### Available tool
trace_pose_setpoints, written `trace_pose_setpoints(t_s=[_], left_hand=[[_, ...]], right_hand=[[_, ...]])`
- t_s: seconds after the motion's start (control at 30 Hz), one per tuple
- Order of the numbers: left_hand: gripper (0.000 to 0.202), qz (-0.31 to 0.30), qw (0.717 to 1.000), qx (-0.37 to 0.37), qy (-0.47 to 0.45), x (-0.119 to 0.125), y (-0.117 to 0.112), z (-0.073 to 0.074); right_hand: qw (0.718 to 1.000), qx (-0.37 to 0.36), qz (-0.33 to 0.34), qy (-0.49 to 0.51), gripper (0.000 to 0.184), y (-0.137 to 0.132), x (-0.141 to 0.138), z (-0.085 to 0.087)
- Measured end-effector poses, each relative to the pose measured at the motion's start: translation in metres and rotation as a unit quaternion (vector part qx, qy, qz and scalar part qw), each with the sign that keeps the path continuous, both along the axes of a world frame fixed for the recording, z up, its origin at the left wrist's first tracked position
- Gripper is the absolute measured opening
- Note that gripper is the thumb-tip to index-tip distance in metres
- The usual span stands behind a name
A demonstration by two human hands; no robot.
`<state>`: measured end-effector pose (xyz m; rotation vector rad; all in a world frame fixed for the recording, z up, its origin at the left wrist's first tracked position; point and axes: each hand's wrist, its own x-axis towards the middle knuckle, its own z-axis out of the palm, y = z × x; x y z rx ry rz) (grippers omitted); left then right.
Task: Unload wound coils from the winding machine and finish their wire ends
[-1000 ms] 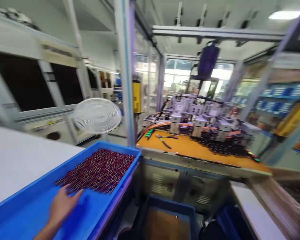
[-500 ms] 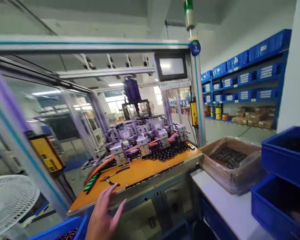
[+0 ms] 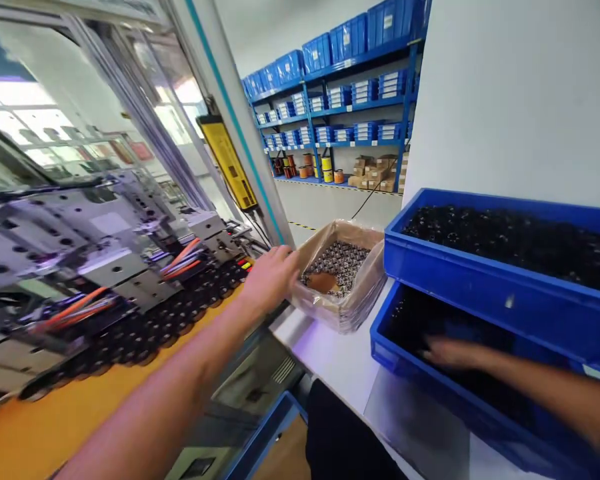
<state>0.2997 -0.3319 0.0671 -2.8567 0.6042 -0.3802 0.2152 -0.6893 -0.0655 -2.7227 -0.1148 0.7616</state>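
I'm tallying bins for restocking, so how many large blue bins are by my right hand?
2: the upper bin, filled with dark parts, and the lower bin below it, with your right hand inside. Others may be hidden behind.

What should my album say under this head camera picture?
Left hand at a plastic-lined cardboard box of small parts, blurred right hand in the lower blue bin.

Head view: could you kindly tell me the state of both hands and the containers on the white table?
Left hand: at the carton, grasp unclear
Right hand: inside lower bin, blurred
Carton: open, partly filled
Upper bin: open, holding dark parts
Lower bin: open, contents indistinct
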Motion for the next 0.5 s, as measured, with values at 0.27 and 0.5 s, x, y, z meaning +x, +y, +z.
trace_pose_setpoints(t_s=[0.27, 0.5], left_hand=[[0.034, 0.128, 0.953, 0.023, 0.272, 0.143, -0.055, -0.080], [0.036, 0.191, 0.926, 0.021, 0.325, 0.178, -0.055, -0.112]], right_hand=[[0.994, 0.000, 0.108, 0.022, 0.044, 0.005, -0.006, 0.022], [0.987, -0.086, 0.138, 0.007, 0.033, -0.006, -0.008, 0.004]])
